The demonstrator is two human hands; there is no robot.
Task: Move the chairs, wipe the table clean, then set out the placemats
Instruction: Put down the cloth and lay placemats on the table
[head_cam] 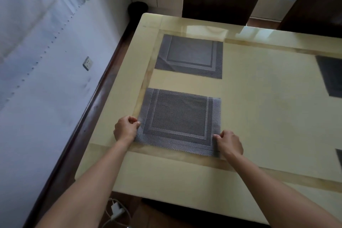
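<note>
L hand (126, 129) & R hand (229, 142) each pinch a near corner of the near placemat (178, 121), prob. squaring it w/ table (259, 109) border; far placemat (190, 55) lies flat.

Left hand (126, 129) and right hand (229, 142) pinch the near placemat (178, 120) at its near corners, flat on the table (259, 116); second placemat (190, 55) lies at twelve o'clock.

Four placemats lie on one table (259, 116): one held between both hands, one beyond them, two cut off to the right; two chairs stand beyond.
</note>
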